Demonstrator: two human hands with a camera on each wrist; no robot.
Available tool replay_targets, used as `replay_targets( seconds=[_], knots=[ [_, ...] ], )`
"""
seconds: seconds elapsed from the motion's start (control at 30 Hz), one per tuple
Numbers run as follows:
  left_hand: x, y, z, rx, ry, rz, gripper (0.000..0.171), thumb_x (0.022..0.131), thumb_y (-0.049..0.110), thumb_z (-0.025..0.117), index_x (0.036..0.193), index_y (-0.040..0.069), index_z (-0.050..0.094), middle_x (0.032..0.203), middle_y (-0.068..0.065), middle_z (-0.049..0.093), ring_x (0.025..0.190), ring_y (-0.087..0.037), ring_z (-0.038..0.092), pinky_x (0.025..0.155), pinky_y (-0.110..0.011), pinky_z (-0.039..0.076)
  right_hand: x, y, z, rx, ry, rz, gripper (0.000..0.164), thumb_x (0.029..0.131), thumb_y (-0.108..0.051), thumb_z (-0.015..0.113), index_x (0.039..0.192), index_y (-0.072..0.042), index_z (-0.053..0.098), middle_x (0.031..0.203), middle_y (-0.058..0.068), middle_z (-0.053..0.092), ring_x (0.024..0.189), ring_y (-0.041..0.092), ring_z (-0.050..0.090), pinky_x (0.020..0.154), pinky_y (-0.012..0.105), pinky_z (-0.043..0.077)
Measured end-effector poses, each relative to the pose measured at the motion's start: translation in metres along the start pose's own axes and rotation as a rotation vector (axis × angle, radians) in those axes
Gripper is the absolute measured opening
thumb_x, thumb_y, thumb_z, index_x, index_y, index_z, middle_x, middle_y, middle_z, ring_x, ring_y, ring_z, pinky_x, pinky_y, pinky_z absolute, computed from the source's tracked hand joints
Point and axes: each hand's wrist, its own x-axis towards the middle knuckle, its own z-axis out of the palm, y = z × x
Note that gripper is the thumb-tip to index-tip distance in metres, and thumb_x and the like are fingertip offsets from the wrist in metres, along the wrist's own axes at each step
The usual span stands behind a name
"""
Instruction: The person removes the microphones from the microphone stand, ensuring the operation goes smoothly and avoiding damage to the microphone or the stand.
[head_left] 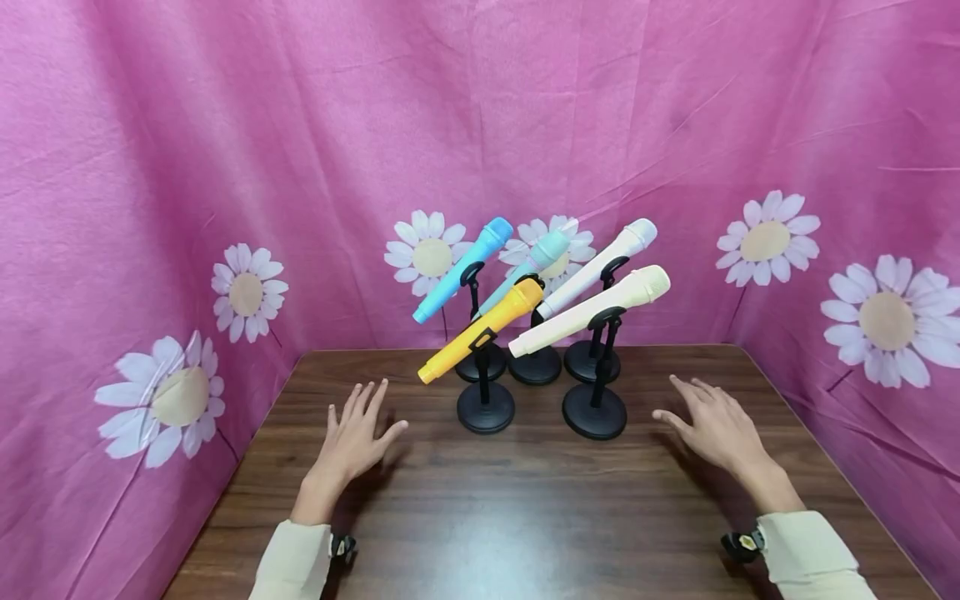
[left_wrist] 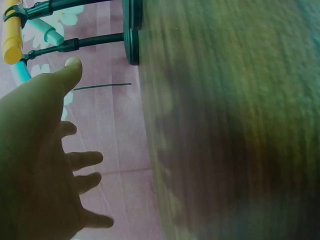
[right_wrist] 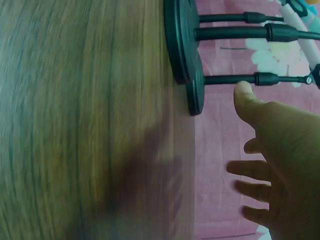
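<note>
My left hand [head_left: 354, 442] hovers over the left side of the table with its fingers spread, holding nothing. On the right side my right hand [head_left: 716, 429] is held the same way, also empty-handed. Between them, toward the back, several microphones lean on black desk stands. The yellow microphone [head_left: 487, 329] is nearest my left hand, and the cream microphone [head_left: 600, 308] is nearest my right. Behind these sit a blue microphone [head_left: 461, 271], a pale teal microphone [head_left: 551, 247] and a white microphone [head_left: 596, 271]. The yellow one partly hides the teal one.
The round black stand bases, such as the front left base [head_left: 486, 408] and front right base [head_left: 595, 412], stand close together on the brown wooden table [head_left: 487, 508]. A pink curtain [head_left: 360, 125] with white daisies encloses the back and both sides.
</note>
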Motion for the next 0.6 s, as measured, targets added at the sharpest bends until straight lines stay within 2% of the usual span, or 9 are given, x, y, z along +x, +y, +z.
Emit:
replay_targets(
  seconds=[0.13, 0.27, 0.33, 0.4, 0.6],
  knots=[
    [0.002, 0.004, -0.004, 0.004, 0.062, 0.052, 0.082, 0.104, 0.05, 0.064, 0.169, 0.015, 0.029, 0.167, -0.022, 0.042, 0.156, -0.045, 0.036, 0.121, -0.078, 0.026, 0.006, -0.011, -0.004, 0.035, -0.016, 0.011, 0.062, 0.104, -0.046, 0.067, 0.145, 0.0, 0.061, 0.131, 0.031, 0.07, 0.119, 0.051, 0.065, 0.094, 0.07, 0.052],
    [0.004, 0.009, -0.006, 0.023, 0.127, 0.096, 0.068, 0.106, 0.04, 0.066, 0.163, 0.01, 0.043, 0.151, -0.024, 0.059, 0.138, -0.045, 0.057, 0.109, -0.068, 0.047, 0.009, -0.024, -0.006, 0.102, -0.022, -0.002, 0.042, 0.103, -0.038, 0.071, 0.129, -0.005, 0.073, 0.105, 0.013, 0.079, 0.092, 0.034, 0.074, 0.075, 0.059, 0.058],
    [0.005, 0.012, -0.007, 0.016, 0.178, 0.119, 0.061, 0.106, 0.035, 0.067, 0.158, 0.009, 0.051, 0.143, -0.023, 0.065, 0.13, -0.044, 0.063, 0.102, -0.065, 0.053, 0.011, -0.032, -0.007, 0.131, -0.016, -0.016, 0.033, 0.102, -0.034, 0.073, 0.122, -0.008, 0.077, 0.092, 0.003, 0.078, 0.079, 0.022, 0.071, 0.067, 0.051, 0.056],
    [0.006, 0.016, -0.009, 0.003, 0.235, 0.142, 0.054, 0.105, 0.031, 0.068, 0.153, 0.009, 0.057, 0.137, -0.022, 0.069, 0.125, -0.043, 0.067, 0.099, -0.062, 0.055, 0.014, -0.039, -0.008, 0.153, -0.011, -0.033, 0.026, 0.101, -0.032, 0.075, 0.116, -0.01, 0.079, 0.087, -0.002, 0.077, 0.073, 0.014, 0.066, 0.063, 0.044, 0.053],
    [0.013, 0.034, -0.018, -0.061, 0.43, 0.233, 0.04, 0.102, 0.02, 0.072, 0.14, 0.008, 0.069, 0.118, -0.016, 0.077, 0.103, -0.038, 0.075, 0.085, -0.057, 0.061, 0.023, -0.068, -0.009, 0.209, -0.002, -0.102, 0.015, 0.1, -0.026, 0.076, 0.108, -0.015, 0.081, 0.087, -0.007, 0.077, 0.071, 0.006, 0.06, 0.066, 0.037, 0.05]
  ],
)
